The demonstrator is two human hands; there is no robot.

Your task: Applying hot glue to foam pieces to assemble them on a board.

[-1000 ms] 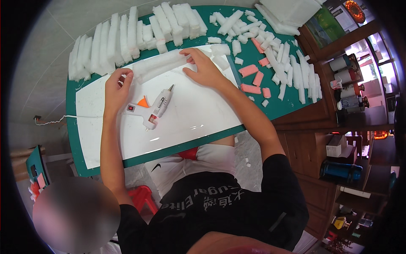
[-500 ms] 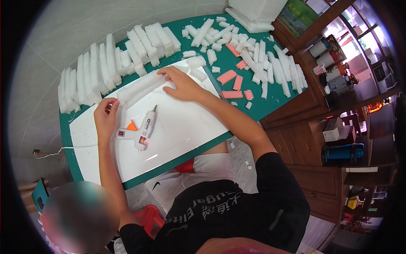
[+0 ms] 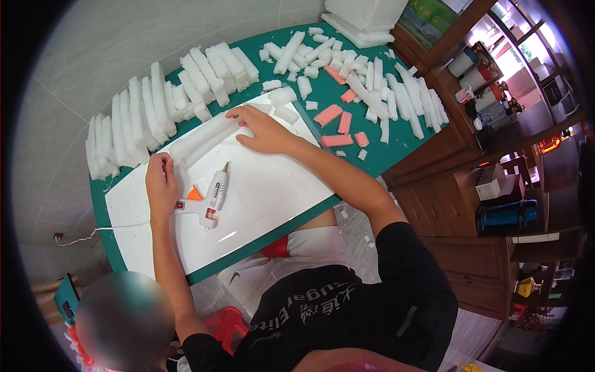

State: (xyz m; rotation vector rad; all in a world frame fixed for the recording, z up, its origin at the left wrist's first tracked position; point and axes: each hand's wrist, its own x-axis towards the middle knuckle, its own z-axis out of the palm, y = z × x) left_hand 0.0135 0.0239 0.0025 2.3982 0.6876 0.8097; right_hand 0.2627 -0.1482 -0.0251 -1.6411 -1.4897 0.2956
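Observation:
A long white foam strip (image 3: pixel 206 140) lies along the far part of a glossy white board (image 3: pixel 266 192). At its left end, my left hand (image 3: pixel 162 185) has its fingers closed against the foam. My right hand (image 3: pixel 263 131) grips the other end, fingers bent over the far side and thumb nearer me. Between my forearms a white and grey glue gun (image 3: pixel 215 199) with an orange trigger lies on the board, its cord running off to the left. Two short foam pieces (image 3: pixel 283 96) sit just beyond my right hand.
Upright foam strips (image 3: pixel 127 124) line the far left of the green tabletop (image 3: pixel 396 152). Loose white foam pieces (image 3: pixel 347 62) and several pink blocks (image 3: pixel 336 141) are scattered at the right. Foam slabs (image 3: pixel 359 28) stand at the back, wooden cabinets (image 3: pixel 427 211) on the right. Another person's blurred head (image 3: pixel 127 322) is at lower left.
The whole view has shifted slightly. Both hands stay at the ends of the foam strip, with the left fingers now more tucked together. The glue gun still lies on the board.

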